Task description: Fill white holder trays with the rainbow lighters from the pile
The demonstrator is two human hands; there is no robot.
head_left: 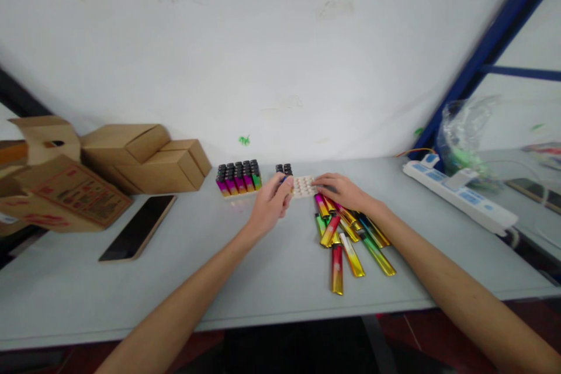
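**Lighters sorted into a tray by hand**

The left hand [269, 204] had its fingers pinched on a lighter [284, 178] at the pale slotted tray [303, 187], upright for slotting. The right hand [344, 190] lay flat, fingers loosely together, steadying the tray's edge above the loose lighters [350, 239] heaped within reach on the table [263, 280].

Bare table [272, 280] lies open in front; cardboard boxes [144, 158] crowd the left.

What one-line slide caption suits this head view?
Left hand holds a lighter at a white tray; right hand rests on loose lighters.
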